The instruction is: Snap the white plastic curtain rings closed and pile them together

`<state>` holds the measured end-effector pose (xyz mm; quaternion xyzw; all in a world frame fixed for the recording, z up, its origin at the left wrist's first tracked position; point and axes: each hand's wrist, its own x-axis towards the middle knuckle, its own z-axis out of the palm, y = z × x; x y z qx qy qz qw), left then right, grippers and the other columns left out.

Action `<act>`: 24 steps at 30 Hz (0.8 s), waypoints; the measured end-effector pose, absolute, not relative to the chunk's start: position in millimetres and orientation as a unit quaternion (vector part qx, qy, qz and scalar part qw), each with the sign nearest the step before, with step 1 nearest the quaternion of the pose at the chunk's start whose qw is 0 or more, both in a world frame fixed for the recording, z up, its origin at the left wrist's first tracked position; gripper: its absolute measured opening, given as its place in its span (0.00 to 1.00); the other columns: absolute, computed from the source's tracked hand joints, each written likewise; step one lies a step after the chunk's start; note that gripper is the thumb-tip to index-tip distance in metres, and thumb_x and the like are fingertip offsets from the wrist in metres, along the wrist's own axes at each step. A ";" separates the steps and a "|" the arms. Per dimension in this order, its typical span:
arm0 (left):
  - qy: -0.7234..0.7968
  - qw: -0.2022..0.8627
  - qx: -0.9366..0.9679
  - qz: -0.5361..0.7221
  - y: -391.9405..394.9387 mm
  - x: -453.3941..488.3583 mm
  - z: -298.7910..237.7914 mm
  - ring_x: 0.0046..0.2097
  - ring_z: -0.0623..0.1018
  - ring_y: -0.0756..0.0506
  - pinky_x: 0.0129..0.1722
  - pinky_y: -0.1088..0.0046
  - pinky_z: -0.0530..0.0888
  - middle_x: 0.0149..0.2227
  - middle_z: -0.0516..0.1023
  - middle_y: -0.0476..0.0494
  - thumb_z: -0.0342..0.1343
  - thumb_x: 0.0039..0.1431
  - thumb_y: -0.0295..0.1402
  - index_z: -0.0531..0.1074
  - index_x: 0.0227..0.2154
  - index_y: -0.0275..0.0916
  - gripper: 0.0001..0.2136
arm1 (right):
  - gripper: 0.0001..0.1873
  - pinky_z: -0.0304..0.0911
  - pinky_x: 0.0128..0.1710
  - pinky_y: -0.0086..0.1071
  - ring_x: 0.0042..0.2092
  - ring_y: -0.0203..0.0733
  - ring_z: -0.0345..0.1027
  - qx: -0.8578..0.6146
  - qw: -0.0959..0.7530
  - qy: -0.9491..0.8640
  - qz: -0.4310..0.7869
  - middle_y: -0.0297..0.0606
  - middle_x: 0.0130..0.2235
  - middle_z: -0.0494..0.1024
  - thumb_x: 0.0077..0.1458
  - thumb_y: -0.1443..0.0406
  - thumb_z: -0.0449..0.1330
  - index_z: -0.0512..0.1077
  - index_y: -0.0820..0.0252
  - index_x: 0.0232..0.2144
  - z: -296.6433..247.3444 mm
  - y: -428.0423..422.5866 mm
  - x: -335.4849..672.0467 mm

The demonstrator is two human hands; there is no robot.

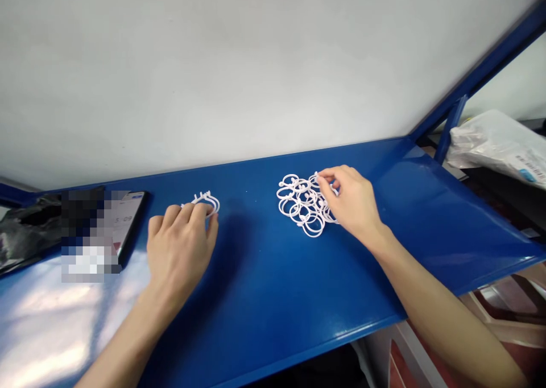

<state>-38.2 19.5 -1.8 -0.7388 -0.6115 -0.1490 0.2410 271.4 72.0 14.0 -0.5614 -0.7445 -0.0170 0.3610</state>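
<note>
A loose heap of several white plastic rings [301, 206] lies on the blue metal shelf [264, 285], right of centre. My right hand [352, 203] rests on the heap's right side, thumb and forefinger pinched on one ring at its top. Left of centre, a small stack of white rings [208, 201] stands on edge. My left hand [181, 246] curls its fingertips around that stack and holds it together.
A phone [128, 220] with a lit screen lies at the left, partly blurred out. A dark bag [25, 231] sits beside it at the far left. A white wall rises behind the shelf. A clear plastic packet [499, 143] lies off the shelf at right.
</note>
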 end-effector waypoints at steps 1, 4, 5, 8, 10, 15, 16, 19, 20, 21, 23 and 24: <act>-0.598 0.244 -0.746 -0.165 18.6 -35.4 -1.6 0.38 0.75 0.37 0.37 0.61 0.61 0.32 0.80 0.41 0.53 0.68 0.35 0.73 0.36 0.40 0.07 | 0.07 0.68 0.42 0.38 0.41 0.44 0.73 -0.524 0.376 -0.764 -0.012 0.39 0.37 0.81 0.65 0.65 0.58 0.76 0.60 0.39 11.8 66.4 263.8; -0.528 0.234 -0.786 -0.221 15.7 -26.7 -1.9 0.35 0.75 0.41 0.36 0.64 0.63 0.31 0.80 0.45 0.56 0.67 0.32 0.72 0.35 0.39 0.04 | 0.07 0.70 0.46 0.39 0.45 0.43 0.74 -0.408 0.393 -0.822 0.049 0.40 0.41 0.81 0.67 0.65 0.57 0.75 0.60 0.41 3.4 44.2 238.9; -0.497 0.221 -0.804 -0.240 14.2 -23.5 -2.1 0.34 0.75 0.43 0.36 0.64 0.63 0.31 0.80 0.45 0.57 0.66 0.31 0.72 0.35 0.39 0.03 | 0.08 0.71 0.46 0.39 0.45 0.43 0.74 -0.384 0.389 -0.833 0.083 0.41 0.42 0.81 0.67 0.64 0.57 0.75 0.60 0.43 0.6 36.2 231.1; -0.399 0.136 -0.861 -0.284 7.9 -13.9 -3.0 0.34 0.74 0.46 0.36 0.67 0.65 0.34 0.80 0.47 0.59 0.65 0.28 0.72 0.39 0.39 0.02 | 0.15 0.73 0.42 0.37 0.41 0.40 0.75 -0.378 0.356 -0.825 0.222 0.41 0.45 0.80 0.66 0.59 0.60 0.71 0.60 0.52 -5.8 16.7 213.6; -0.350 0.081 -0.883 -0.302 4.0 -8.5 -4.0 0.34 0.74 0.47 0.36 0.68 0.65 0.36 0.81 0.46 0.59 0.65 0.25 0.71 0.41 0.39 0.04 | 0.13 0.74 0.40 0.35 0.39 0.39 0.75 -0.386 0.352 -0.799 0.297 0.38 0.43 0.80 0.65 0.59 0.60 0.70 0.57 0.50 -7.4 11.2 208.3; -0.330 0.043 -0.889 -0.315 2.1 -4.6 -8.4 0.33 0.72 0.48 0.35 0.68 0.65 0.37 0.81 0.46 0.58 0.65 0.23 0.71 0.41 0.39 0.05 | 0.02 0.71 0.38 0.32 0.35 0.35 0.72 -0.385 0.367 -0.752 0.389 0.32 0.35 0.77 0.64 0.64 0.61 0.71 0.56 0.38 -5.3 14.7 208.0; -0.331 0.038 -0.889 -0.314 2.4 -5.1 -9.1 0.33 0.71 0.48 0.35 0.68 0.65 0.37 0.81 0.47 0.58 0.65 0.24 0.71 0.41 0.39 0.05 | 0.02 0.70 0.38 0.31 0.34 0.35 0.71 -0.382 0.367 -0.752 0.392 0.31 0.35 0.76 0.64 0.64 0.61 0.71 0.56 0.37 -4.8 15.4 208.1; -0.331 0.024 -0.892 -0.308 2.2 -6.6 -10.3 0.34 0.72 0.49 0.36 0.68 0.66 0.38 0.80 0.46 0.57 0.66 0.24 0.71 0.42 0.39 0.05 | 0.02 0.68 0.36 0.31 0.34 0.34 0.69 -0.389 0.369 -0.753 0.381 0.31 0.34 0.72 0.61 0.66 0.61 0.70 0.56 0.35 -3.8 14.8 207.2; -0.332 0.019 -0.893 -0.305 1.8 -6.7 -10.2 0.35 0.72 0.48 0.36 0.68 0.66 0.38 0.80 0.46 0.57 0.66 0.25 0.71 0.42 0.39 0.05 | 0.02 0.67 0.35 0.31 0.33 0.33 0.68 -0.397 0.371 -0.753 0.371 0.31 0.34 0.70 0.60 0.66 0.61 0.70 0.56 0.34 -3.5 14.2 207.0; -0.332 0.015 -0.895 -0.299 1.3 -6.6 -10.0 0.35 0.72 0.48 0.36 0.68 0.66 0.38 0.80 0.46 0.57 0.66 0.25 0.71 0.42 0.39 0.05 | 0.03 0.67 0.34 0.30 0.32 0.33 0.66 -0.406 0.374 -0.751 0.363 0.31 0.34 0.69 0.59 0.67 0.61 0.70 0.56 0.33 -3.3 13.8 206.9; -0.331 0.019 -0.899 -0.286 0.4 -5.8 -8.7 0.36 0.73 0.48 0.37 0.68 0.66 0.39 0.80 0.45 0.57 0.67 0.25 0.72 0.43 0.38 0.04 | 0.04 0.65 0.32 0.30 0.30 0.32 0.65 -0.418 0.387 -0.741 0.356 0.31 0.35 0.68 0.59 0.66 0.60 0.69 0.57 0.32 -2.8 13.8 207.2; -0.329 0.029 -0.902 -0.277 0.0 -5.2 -7.7 0.36 0.73 0.48 0.37 0.68 0.67 0.40 0.81 0.45 0.56 0.67 0.25 0.72 0.43 0.38 0.05 | 0.05 0.65 0.32 0.30 0.30 0.32 0.64 -0.421 0.395 -0.735 0.357 0.31 0.35 0.68 0.59 0.66 0.60 0.68 0.57 0.31 -2.7 14.3 207.6</act>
